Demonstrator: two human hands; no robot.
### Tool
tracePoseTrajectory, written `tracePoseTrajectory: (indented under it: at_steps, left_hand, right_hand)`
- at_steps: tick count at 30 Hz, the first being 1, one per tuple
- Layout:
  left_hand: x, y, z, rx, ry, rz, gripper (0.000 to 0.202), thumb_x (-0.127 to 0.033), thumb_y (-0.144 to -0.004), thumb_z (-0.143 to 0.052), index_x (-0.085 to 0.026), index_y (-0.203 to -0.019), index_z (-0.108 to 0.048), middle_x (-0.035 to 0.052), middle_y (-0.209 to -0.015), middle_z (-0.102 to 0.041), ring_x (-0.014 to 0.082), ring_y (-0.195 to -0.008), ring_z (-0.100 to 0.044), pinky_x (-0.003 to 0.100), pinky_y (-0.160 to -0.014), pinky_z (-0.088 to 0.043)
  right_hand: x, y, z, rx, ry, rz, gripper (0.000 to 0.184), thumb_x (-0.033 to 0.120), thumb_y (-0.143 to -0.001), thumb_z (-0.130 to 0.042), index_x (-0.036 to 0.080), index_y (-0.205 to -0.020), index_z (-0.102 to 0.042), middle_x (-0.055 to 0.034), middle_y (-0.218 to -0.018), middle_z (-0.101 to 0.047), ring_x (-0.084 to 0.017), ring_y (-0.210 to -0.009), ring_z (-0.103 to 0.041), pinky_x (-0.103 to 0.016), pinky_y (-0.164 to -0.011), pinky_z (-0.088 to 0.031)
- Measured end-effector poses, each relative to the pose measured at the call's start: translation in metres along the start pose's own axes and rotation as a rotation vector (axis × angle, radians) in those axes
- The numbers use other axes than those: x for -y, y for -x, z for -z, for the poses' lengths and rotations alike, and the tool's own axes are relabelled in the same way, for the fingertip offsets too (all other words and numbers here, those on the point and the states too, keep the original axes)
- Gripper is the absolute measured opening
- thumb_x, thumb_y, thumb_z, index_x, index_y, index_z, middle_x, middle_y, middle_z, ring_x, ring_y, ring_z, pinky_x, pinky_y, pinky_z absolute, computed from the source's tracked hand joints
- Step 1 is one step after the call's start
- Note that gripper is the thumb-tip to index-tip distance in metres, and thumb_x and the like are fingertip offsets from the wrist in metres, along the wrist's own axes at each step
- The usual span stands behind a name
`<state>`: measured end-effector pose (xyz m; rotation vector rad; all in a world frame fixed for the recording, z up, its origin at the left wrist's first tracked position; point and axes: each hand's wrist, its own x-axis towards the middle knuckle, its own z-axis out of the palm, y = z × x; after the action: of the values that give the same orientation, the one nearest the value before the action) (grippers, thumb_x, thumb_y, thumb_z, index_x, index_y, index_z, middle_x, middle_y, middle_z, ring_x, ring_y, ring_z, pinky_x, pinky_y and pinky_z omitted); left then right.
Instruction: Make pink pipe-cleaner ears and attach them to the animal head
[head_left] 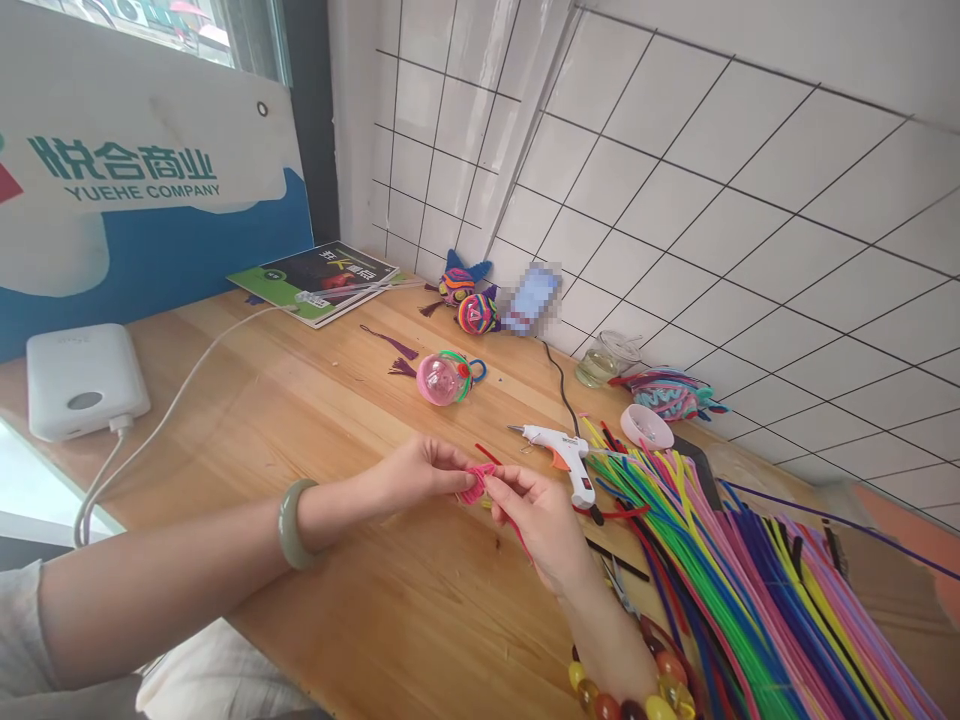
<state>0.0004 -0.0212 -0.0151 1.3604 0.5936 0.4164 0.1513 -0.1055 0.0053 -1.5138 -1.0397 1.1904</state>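
Both hands meet over the middle of the wooden table [315, 400]. My left hand [420, 472], with a green bangle on its wrist, pinches a small pink pipe-cleaner coil [478, 482]. My right hand [541, 525], with a beaded bracelet on its wrist, pinches the same coil from the other side. A red pipe cleaner runs down under the right palm. A white and orange glue gun [564, 452] lies just beyond the right hand.
A big spread of coloured pipe cleaners [735, 580] covers the table's right side. Behind are a pink plastic ball [442, 378], woven yarn balls [472, 300], a propped phone [531, 296], a glass jar [604, 360], a pink bowl [646, 426], a booklet [322, 280] and a white box with cable [82, 380].
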Motion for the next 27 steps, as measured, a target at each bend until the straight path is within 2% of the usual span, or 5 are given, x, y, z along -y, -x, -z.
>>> tracePoseTrajectory:
  at_steps: [4, 10, 16, 21, 27]
  left_hand:
    - [0.0014, 0.0003, -0.0017, 0.016, 0.119, 0.029, 0.027, -0.033, -0.068, -0.062, -0.012, -0.084, -0.066, 0.0045, -0.075, -0.067, 0.013, -0.065, -0.058, 0.025, -0.066, -0.046]
    - [0.0011, 0.0026, -0.0047, 0.038, 0.212, 0.024, 0.022, -0.029, -0.069, -0.063, -0.011, -0.081, -0.066, 0.0052, -0.074, -0.066, 0.0114, -0.066, -0.057, 0.022, -0.066, -0.044]
    - [-0.0018, 0.0035, -0.0061, 0.057, 0.339, 0.063, 0.027, -0.037, -0.07, -0.061, -0.011, -0.075, -0.065, 0.0056, -0.07, -0.065, 0.0126, -0.065, -0.058, 0.024, -0.066, -0.044]
    - [0.0025, 0.0012, -0.0061, 0.023, 0.278, 0.111, 0.029, -0.04, -0.066, -0.064, -0.011, -0.07, -0.063, 0.0042, -0.064, -0.064, 0.011, -0.058, -0.056, 0.024, -0.061, -0.044]
    - [0.0035, -0.0007, -0.004, -0.002, 0.2, 0.0, 0.031, -0.041, -0.07, -0.06, -0.01, -0.069, -0.063, 0.0039, -0.063, -0.064, 0.0102, -0.057, -0.055, 0.021, -0.059, -0.043]
  right_hand:
    - [-0.0035, 0.0005, -0.0004, -0.035, 0.125, 0.036, 0.026, 0.039, -0.073, -0.058, 0.013, -0.075, -0.061, 0.0033, -0.05, -0.049, -0.009, -0.049, -0.042, -0.022, -0.05, -0.033]
    - [-0.0067, -0.0005, -0.0007, -0.042, 0.104, 0.006, 0.024, 0.038, -0.072, -0.058, 0.014, -0.07, -0.058, 0.0034, -0.049, -0.049, -0.008, -0.046, -0.041, -0.022, -0.047, -0.032]
    - [-0.0061, -0.0007, -0.0013, -0.047, 0.143, 0.051, 0.023, 0.037, -0.071, -0.059, 0.015, -0.068, -0.057, 0.002, -0.053, -0.052, -0.009, -0.047, -0.044, -0.022, -0.047, -0.035]
    - [-0.005, 0.0, -0.0047, -0.034, 0.182, 0.069, 0.024, 0.038, -0.07, -0.059, 0.015, -0.068, -0.058, 0.001, -0.055, -0.053, -0.01, -0.047, -0.045, -0.023, -0.047, -0.036]
    - [-0.0032, 0.0009, -0.0004, 0.014, 0.083, 0.003, 0.024, 0.037, -0.073, -0.056, 0.014, -0.076, -0.06, 0.0038, -0.049, -0.048, -0.008, -0.046, -0.041, -0.021, -0.047, -0.032]
